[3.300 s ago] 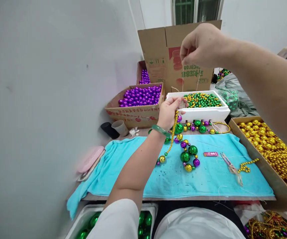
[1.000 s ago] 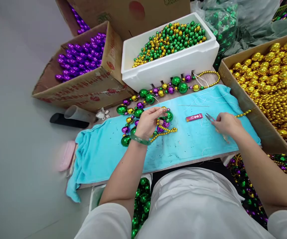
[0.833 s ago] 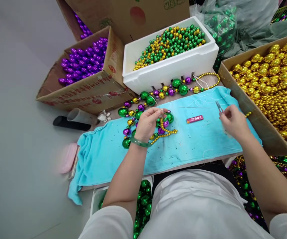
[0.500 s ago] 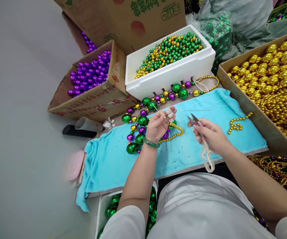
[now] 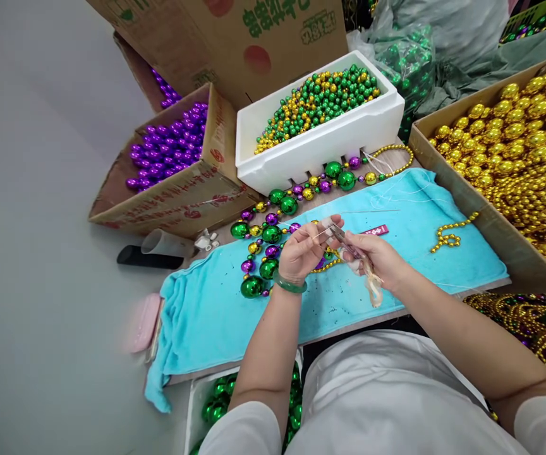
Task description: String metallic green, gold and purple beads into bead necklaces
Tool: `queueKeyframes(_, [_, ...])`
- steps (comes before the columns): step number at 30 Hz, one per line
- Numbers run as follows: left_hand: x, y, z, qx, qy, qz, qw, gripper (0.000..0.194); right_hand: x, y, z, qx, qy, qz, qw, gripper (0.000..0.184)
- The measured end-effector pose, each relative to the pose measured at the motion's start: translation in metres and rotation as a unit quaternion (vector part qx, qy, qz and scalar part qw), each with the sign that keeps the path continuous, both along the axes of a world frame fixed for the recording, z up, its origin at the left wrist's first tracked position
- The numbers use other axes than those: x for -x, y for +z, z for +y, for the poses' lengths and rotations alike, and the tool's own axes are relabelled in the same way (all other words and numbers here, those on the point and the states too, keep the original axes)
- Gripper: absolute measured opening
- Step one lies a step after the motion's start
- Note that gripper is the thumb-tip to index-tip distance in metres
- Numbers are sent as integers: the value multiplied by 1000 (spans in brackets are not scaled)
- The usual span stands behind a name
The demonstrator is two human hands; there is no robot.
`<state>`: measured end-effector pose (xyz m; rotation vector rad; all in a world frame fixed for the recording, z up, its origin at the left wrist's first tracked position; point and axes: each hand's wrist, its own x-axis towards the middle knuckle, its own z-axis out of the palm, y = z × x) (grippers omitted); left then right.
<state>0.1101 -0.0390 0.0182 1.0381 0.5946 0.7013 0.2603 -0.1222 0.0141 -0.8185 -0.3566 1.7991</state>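
Observation:
My left hand [image 5: 300, 251], with a green bangle at its wrist, pinches a thin white thread [image 5: 319, 235]. Small scissors [image 5: 349, 243] are in my right hand [image 5: 372, 254], their tips at the thread beside my left fingertips. Pale cord hangs from the scissors' handle below the right hand. A bead necklace [image 5: 272, 234] of green, purple and gold balls lies on the blue towel, partly hidden behind my left hand. Just beyond the right hand, a small magenta tag [image 5: 375, 230] rests on the towel [image 5: 244, 322]. A long needle [image 5: 370, 211] lies farther back.
A white foam box [image 5: 320, 148] of green and gold beads stands behind. Cardboard boxes hold purple balls [image 5: 171, 142] at left and gold beads [image 5: 514, 139] at right. A short gold bead strand [image 5: 448, 239] lies on the towel's right. A clear cup [image 5: 157, 241] stands at left.
My right hand has moved left with the scissors, bringing their tips to the thread at my left fingers. The magenta tag now lies on the towel. My left hand stays nearly in place.

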Motion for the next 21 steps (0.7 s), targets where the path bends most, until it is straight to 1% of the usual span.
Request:
queueKeyframes(4, [0, -4, 0, -3, -7, 0, 1000, 34, -5, -5, 2, -4, -3, 22, 1000, 36])
queueKeyframes(7, [-1, -7, 1, -21, -10, 22, 999, 34, -6, -8, 2, -4, 1, 23, 1000, 36])
queueKeyframes(11, [-2, -15, 5, -63, 3, 48, 997, 29, -4, -2, 2, 4, -10, 6, 1000, 37])
queueKeyframes(14, [-3, -20, 7, -82, 19, 57, 995, 24, -10, 3, 1, 1, -50, -51, 997, 36])
queueKeyframes(15, [-3, -21, 7, -81, 26, 51, 995, 22, -16, 3, 1, -6, -74, -92, 993, 36])
queueKeyframes(16, [-3, -21, 7, -75, 34, 44, 996, 20, -25, 0, 0, -13, -108, -152, 982, 36])
queueKeyframes(17, [-2, -20, 6, -66, 42, 37, 996, 19, -35, -5, -2, -15, -146, -235, 961, 37])
queueKeyframes(18, [-2, -18, 6, -55, 50, 31, 997, 19, -47, -11, -4, -11, -178, -336, 925, 37])
queueKeyframes(19, [0, -16, 5, -46, 55, 29, 997, 19, -60, -19, -7, 5, -201, -452, 869, 37])
queueKeyframes(20, [1, -12, 5, -39, 58, 29, 997, 20, -72, -28, -10, 29, -193, -568, 800, 37])
queueKeyframes(21, [3, -8, 4, -36, 61, 30, 997, 20, -82, -36, -13, 53, -156, -665, 728, 36])
